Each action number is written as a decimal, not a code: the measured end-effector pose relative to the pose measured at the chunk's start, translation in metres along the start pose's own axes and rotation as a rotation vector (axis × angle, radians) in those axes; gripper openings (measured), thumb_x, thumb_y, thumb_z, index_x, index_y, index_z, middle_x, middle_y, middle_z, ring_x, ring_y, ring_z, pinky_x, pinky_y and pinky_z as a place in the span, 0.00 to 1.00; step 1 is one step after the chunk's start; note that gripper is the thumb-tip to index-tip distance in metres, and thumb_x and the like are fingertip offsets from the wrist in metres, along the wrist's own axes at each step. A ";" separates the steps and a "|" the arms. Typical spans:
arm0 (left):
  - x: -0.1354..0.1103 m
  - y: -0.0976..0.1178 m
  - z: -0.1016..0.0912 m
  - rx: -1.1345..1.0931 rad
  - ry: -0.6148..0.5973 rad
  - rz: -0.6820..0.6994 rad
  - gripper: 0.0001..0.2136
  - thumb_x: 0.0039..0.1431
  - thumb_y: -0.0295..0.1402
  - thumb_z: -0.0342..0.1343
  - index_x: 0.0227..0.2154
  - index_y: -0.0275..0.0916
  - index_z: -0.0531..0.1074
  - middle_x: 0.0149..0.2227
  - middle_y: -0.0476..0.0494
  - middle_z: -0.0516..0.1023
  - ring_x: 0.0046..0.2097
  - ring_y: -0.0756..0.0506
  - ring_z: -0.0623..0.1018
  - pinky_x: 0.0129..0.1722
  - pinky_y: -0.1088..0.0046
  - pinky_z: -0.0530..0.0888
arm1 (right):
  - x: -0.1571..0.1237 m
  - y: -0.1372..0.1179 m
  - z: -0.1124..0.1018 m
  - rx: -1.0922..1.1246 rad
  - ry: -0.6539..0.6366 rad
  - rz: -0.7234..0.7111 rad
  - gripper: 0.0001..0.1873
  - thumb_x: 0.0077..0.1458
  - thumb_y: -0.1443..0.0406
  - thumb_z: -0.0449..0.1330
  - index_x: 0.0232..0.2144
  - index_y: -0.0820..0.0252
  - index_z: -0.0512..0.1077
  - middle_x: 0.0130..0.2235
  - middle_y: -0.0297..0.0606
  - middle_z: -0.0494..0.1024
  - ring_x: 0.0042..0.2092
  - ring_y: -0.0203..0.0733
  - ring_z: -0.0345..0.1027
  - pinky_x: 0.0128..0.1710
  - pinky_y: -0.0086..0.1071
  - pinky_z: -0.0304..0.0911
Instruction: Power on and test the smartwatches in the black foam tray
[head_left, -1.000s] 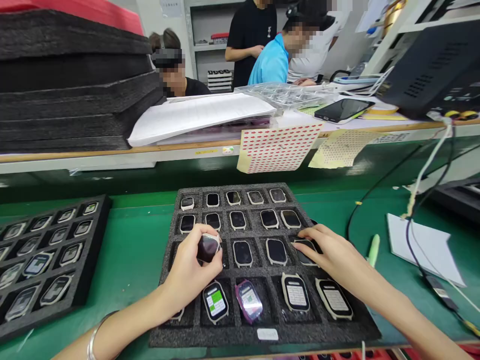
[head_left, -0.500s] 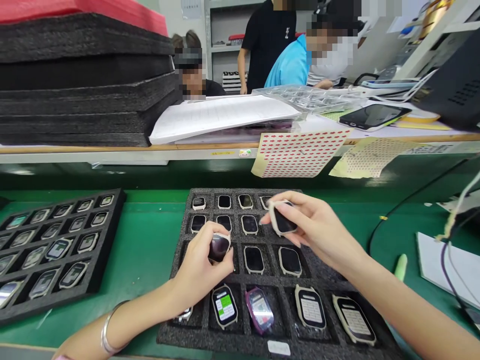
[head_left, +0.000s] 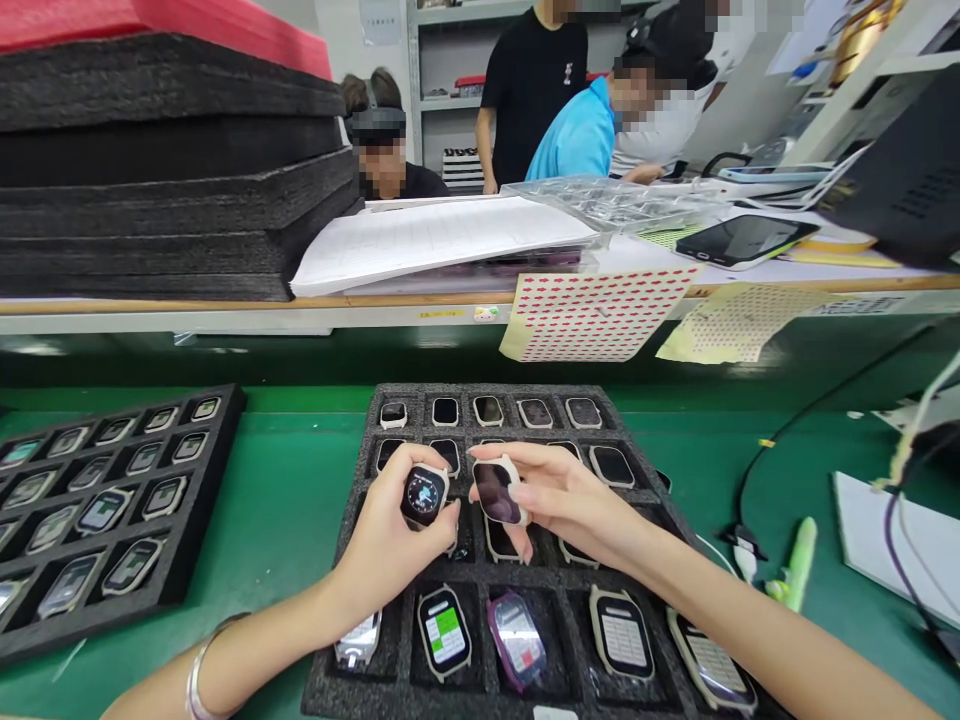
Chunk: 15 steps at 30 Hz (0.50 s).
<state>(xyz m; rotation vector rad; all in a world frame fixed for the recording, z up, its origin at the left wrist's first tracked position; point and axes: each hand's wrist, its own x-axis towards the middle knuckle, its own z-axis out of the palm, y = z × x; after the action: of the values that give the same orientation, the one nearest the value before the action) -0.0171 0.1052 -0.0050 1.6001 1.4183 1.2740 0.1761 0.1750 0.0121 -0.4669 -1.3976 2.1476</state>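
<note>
A black foam tray (head_left: 645,485) lies in front of me on the green bench, its pockets filled with several smartwatch bodies. My left hand (head_left: 390,545) is closed round a beige-rimmed watch body (head_left: 423,494) whose screen is lit with a round dial. My right hand (head_left: 566,500) pinches a second watch body (head_left: 499,490) with a dark screen, held just right of the first, above the tray's middle rows. In the front row, a watch with a green screen (head_left: 445,632) and a purple one (head_left: 517,640) are lit.
A second foam tray (head_left: 199,520) of watch bodies lies at the left. A green pen (head_left: 796,555), cables and white paper (head_left: 892,540) are at the right. The raised shelf holds stacked black foam (head_left: 165,190), papers, sticker sheets (head_left: 600,310) and a phone (head_left: 742,238). Other people sit beyond.
My right hand lifted a watch body from the tray's right side and brought it left and down beside the one in my left hand. The left watch's screen has lit up.
</note>
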 end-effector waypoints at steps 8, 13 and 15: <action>-0.001 -0.001 0.003 -0.071 -0.047 -0.029 0.11 0.50 0.19 0.52 0.34 0.41 0.63 0.39 0.48 0.70 0.43 0.46 0.71 0.45 0.70 0.66 | 0.001 0.003 -0.004 0.076 -0.044 0.023 0.22 0.55 0.65 0.63 0.53 0.60 0.70 0.39 0.46 0.78 0.26 0.38 0.73 0.24 0.29 0.68; 0.004 -0.001 0.005 -0.089 -0.036 0.024 0.12 0.46 0.17 0.51 0.32 0.40 0.63 0.36 0.49 0.69 0.40 0.47 0.70 0.43 0.71 0.66 | -0.009 0.000 -0.005 -0.006 0.071 0.052 0.23 0.51 0.61 0.67 0.50 0.58 0.72 0.34 0.42 0.77 0.23 0.37 0.69 0.21 0.31 0.66; 0.005 -0.001 0.004 -0.082 -0.015 0.064 0.13 0.44 0.18 0.53 0.32 0.40 0.63 0.34 0.49 0.68 0.37 0.47 0.70 0.40 0.72 0.67 | -0.014 0.001 -0.005 -0.112 0.150 0.086 0.25 0.51 0.58 0.67 0.50 0.57 0.72 0.33 0.43 0.76 0.22 0.38 0.68 0.21 0.33 0.65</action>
<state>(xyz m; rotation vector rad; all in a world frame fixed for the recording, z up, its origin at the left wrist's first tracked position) -0.0141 0.1102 -0.0058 1.6076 1.2986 1.3367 0.1899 0.1699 0.0086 -0.7269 -1.4411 2.0611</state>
